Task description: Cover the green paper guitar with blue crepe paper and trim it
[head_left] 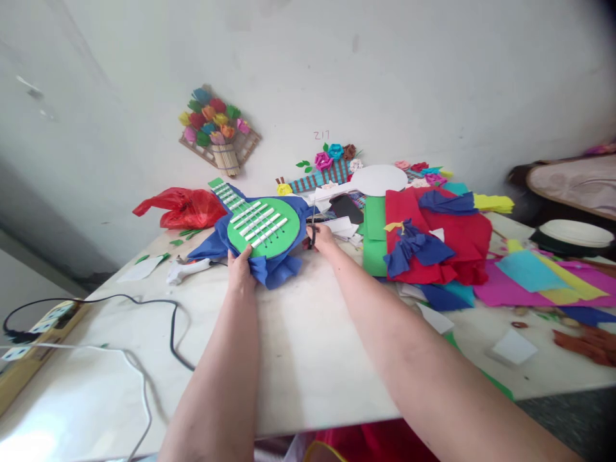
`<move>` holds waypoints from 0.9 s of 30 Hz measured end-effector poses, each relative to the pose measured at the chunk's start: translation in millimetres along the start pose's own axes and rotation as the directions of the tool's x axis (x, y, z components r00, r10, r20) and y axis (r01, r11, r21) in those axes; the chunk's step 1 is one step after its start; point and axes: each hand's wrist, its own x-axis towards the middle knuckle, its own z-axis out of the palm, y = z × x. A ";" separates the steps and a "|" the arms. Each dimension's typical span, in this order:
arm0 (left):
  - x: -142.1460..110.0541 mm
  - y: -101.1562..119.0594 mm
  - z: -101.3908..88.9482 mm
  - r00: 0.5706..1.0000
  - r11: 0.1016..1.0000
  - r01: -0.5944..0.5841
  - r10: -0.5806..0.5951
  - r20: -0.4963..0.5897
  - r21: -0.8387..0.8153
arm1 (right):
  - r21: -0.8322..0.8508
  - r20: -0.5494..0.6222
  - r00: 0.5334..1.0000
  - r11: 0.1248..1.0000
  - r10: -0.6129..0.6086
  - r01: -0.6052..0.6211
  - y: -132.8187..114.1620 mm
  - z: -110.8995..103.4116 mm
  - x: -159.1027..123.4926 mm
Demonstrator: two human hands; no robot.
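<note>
My L hand pinches green lute at near rim, R hand grips scissors; if L slips, blades could prob. snag blue paper.

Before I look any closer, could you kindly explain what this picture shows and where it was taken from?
Certainly. There is no machine here: you see a person's two bare hands, pictured by one camera worn on the head and looking forward and down.

The left hand holds a green, lute-shaped craft piece with white strips across its front and blue paper around it. The right hand, beside its right edge, holds dark-handled scissors.

On the pale table, a red plastic bag lies to the left, with a white tool, perhaps a glue gun, nearer the person. Red paper and other coloured sheets are heaped on the right.
</note>
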 end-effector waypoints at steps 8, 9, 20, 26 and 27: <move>0.0 -2.4 -1.2 0.999 0.999 -0.035 0.034 0.027 0.012 | -0.416 -0.178 0.967 0.904 -0.184 0.096 -0.8 3.6 4.4; 0.1 -2.6 -1.4 0.999 0.999 -0.039 0.039 0.029 0.014 | -0.461 -0.189 0.962 0.883 -0.199 0.092 -1.7 4.0 3.3; -2.9 -3.5 0.5 0.986 0.989 -0.142 0.138 0.097 0.035 | -0.725 -0.216 0.946 0.688 -0.241 0.010 -13.0 5.2 -11.2; 4.8 -6.3 -4.7 0.985 0.984 -0.171 0.169 0.044 0.042 | -0.439 -0.121 0.985 0.897 -0.123 0.058 -12.0 2.3 -7.6; 6.0 -6.3 -5.4 0.985 0.985 -0.170 0.169 0.025 0.041 | -0.322 -0.040 0.997 0.945 -0.067 0.051 -12.0 -0.1 -7.2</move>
